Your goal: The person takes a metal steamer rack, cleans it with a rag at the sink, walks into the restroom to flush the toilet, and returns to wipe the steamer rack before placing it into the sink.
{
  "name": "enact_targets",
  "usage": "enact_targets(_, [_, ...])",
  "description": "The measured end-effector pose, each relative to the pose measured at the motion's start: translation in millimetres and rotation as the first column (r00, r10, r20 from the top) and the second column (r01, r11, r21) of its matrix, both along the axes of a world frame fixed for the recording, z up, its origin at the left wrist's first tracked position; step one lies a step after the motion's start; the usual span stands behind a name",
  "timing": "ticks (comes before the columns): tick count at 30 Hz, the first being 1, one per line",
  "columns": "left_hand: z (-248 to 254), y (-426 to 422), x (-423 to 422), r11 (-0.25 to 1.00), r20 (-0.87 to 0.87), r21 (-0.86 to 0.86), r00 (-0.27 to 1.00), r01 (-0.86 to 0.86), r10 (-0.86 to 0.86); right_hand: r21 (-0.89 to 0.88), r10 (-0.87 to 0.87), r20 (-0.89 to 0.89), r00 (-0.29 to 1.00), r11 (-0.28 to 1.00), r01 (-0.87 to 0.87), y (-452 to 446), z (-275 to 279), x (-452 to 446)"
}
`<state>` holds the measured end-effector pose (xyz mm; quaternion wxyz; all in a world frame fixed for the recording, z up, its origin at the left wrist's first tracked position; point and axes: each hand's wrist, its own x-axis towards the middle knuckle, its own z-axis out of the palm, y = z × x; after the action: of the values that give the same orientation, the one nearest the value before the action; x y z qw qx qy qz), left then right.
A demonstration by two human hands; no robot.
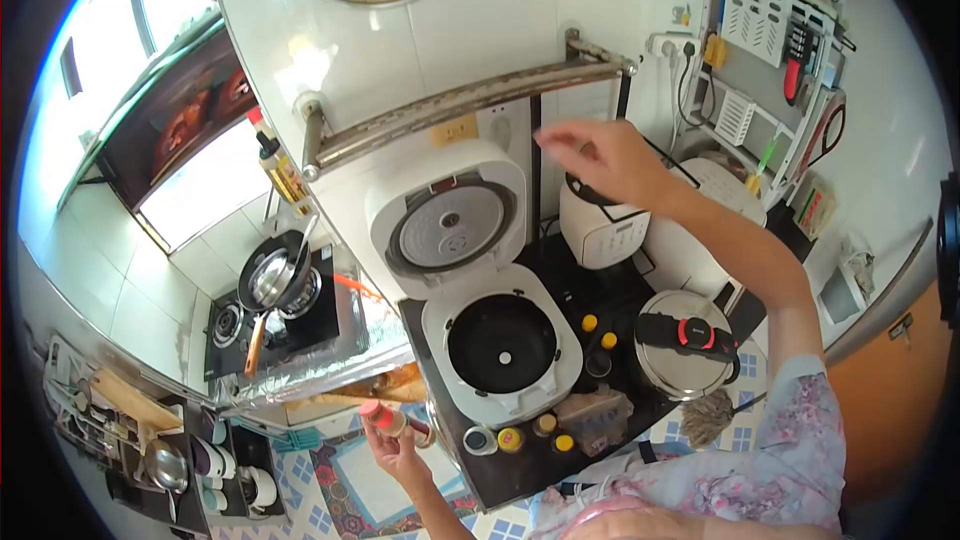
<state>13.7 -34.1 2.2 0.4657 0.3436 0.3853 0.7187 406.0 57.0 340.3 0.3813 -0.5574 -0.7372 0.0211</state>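
My left hand (398,455) is closed around a small red-capped bottle (392,422), held out left of the dark counter; the fingers partly cover its label. My right hand (605,160) is raised near the metal rail with its fingers stretched out and nothing seen in them. Below it stands a white appliance with a handle (605,230). Between my hands, a white rice cooker (563,325) has its lid (453,225) up and a dark inner pot (485,345) inside. Several small jars and bottles, one a yellow-lidded jar (510,439), sit along the cooker's front and right sides.
A pressure cooker (685,370) stands on the right. At the left a wok (258,270) with a wooden handle rests on the gas stove (228,325). A metal rail (450,108) crosses the wall behind the rice cooker. Utensils hang on a rack (757,15) at upper right.
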Motion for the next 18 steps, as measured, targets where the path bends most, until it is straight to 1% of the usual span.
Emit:
enact_targets(1, [7.3,9.5,-7.6,0.999,-0.012,0.045,1.0,-0.025,0.025,0.159,0.004,-0.064,0.998,0.987,0.007,34.2,21.7,1.2])
enact_targets(3, [3.0,7.1,-22.9,0.997,-0.025,0.053,0.998,-0.06,0.061,0.25,0.025,-0.24,0.97,0.968,0.037,92.8,48.2,6.2])
enact_targets(5, [-8.7,2.9,-35.5,0.998,-0.03,0.025,0.997,-0.064,0.064,0.141,0.041,-0.484,0.874,0.99,0.031,122.8,86.8,2.9])
enact_targets(8, [-16.9,-2.5,-43.8,0.996,-0.016,0.043,0.997,-0.075,0.075,0.184,-0.066,-0.547,0.834,0.963,0.197,185.5,119.7,14.3])
enact_targets(11, [-28.6,-1.2,-51.5,0.99,-0.017,0.087,0.994,-0.11,0.112,0.039,-0.179,-0.687,0.704,0.959,0.281,217.4,140.6,7.0])
enact_targets(12, [-32.6,0.5,-54.1,0.986,-0.017,0.11,0.992,-0.123,0.125,0.028,-0.167,-0.733,0.659,0.961,0.274,223.9,146.4,1.1])
enact_targets(14, [-40.9,1.6,-59.0,0.99,0.006,0.083,0.993,-0.115,0.115,-0.003,-0.148,-0.817,0.557,0.967,0.253,236.5,152.6,-9.6])
enact_targets(18, [-34.5,-3.8,-60.6,0.993,0.008,0.029,0.993,-0.118,0.118,0.028,-0.085,-0.887,0.455,0.971,0.237,262.8,165.3,-16.1])
